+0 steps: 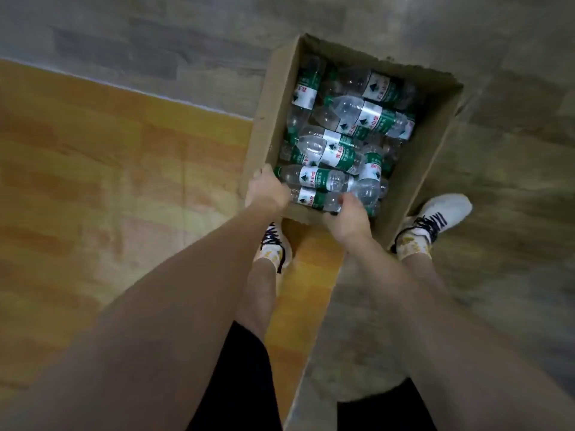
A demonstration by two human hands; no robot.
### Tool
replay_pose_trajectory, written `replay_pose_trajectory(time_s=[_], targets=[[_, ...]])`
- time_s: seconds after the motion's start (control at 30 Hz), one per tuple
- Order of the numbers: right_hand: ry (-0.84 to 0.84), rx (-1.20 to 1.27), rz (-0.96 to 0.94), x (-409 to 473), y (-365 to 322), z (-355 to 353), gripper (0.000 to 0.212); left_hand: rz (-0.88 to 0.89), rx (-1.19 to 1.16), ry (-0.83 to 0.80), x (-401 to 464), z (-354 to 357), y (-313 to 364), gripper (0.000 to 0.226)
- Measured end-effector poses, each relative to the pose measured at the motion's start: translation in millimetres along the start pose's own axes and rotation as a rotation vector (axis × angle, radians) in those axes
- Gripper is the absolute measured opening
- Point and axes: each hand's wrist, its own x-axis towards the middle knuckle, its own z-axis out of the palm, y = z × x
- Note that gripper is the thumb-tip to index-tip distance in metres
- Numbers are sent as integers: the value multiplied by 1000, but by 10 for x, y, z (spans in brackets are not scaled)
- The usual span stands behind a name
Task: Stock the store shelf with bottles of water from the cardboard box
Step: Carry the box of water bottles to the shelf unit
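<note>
An open cardboard box [413,194] stands on the floor in front of my feet. Inside lie several clear water bottles [339,152] with green and white labels, piled on their sides in different directions. My left hand [267,192] grips the box's near left corner, fingers curled over the rim. My right hand [347,219] holds the near wall further right, its thumb inside the box and touching a bottle [317,199] that lies along that wall. No store shelf is in view.
The floor is yellow wood-pattern on the left [93,181] and grey [513,150] on the right and beyond. My white shoes [441,219] stand either side of the box's near edge, the left shoe [273,247] just behind it.
</note>
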Motion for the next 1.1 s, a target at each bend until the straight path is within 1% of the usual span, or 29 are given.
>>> replay_pose_trajectory(time_s=[0.07,0.17,0.23,0.4,0.47,0.63,0.73,0.8,0.87,0.97,1.03,1.1], targets=[[35,106,49,95,-48,251,54,-22,-1,-13,145,-13,-118,52],[59,194,49,302,-88,619,53,-134,-112,-77,387,81,-314,56],[81,248,61,478,-72,793,54,-171,-173,-100,534,201,-368,55],[110,328,70,818,109,1093,52,-243,-327,19,767,500,-375,51],[109,348,76,908,171,1114,51,-242,-323,61,785,585,-360,50],[108,385,55,933,425,896,50,-278,-311,170,746,773,-287,53],[117,365,38,884,709,640,50,-314,-270,205,639,899,-154,61],[136,336,46,878,915,458,51,-334,-219,216,529,1030,-22,61],[170,305,52,876,1122,311,54,-351,-191,201,401,1199,80,61],[215,274,85,859,1393,172,52,-376,-144,177,265,1402,149,55],[234,260,102,869,1529,97,53,-394,-118,143,261,1418,163,50],[286,225,120,888,1624,38,55,-404,-102,119,296,1391,163,50]])
